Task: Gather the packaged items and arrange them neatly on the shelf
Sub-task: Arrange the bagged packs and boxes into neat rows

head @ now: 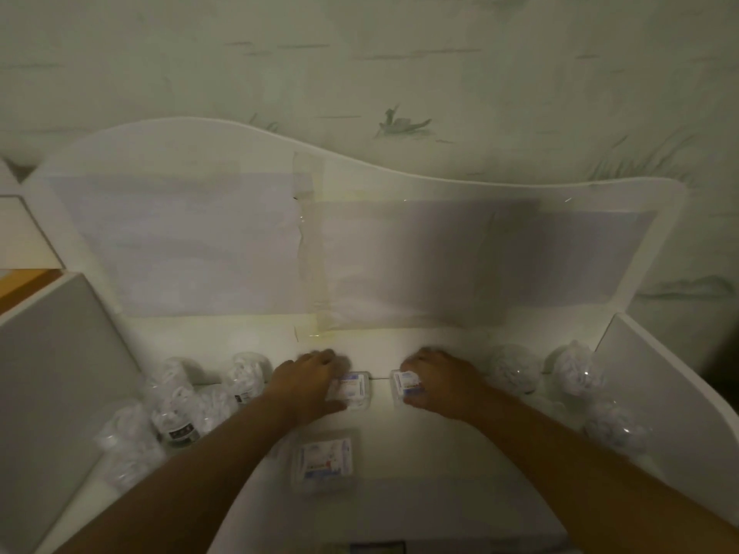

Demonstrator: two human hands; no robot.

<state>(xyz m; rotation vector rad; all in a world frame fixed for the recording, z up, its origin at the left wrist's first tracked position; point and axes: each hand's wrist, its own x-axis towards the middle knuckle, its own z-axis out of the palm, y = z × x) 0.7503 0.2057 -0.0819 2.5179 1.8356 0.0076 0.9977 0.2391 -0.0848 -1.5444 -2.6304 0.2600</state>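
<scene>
Two small flat clear packs with white-and-blue labels lie side by side on the white shelf [400, 453]. My left hand [310, 379] grips the left pack [354, 387], fingers at its far edge and thumb at its near edge. The right pack [404, 385] is held the same way by my right hand [438, 379]. A third flat pack [326, 459] lies loose nearer to me, between my forearms. The picture is dim and blurred.
Several clear tubs of white pieces [176, 409] crowd the shelf's left part. Clear bags of white balls [576, 369] sit at the right. White side panels [672, 393] close both ends, and a curved back panel [400, 249] rises behind, against the wall.
</scene>
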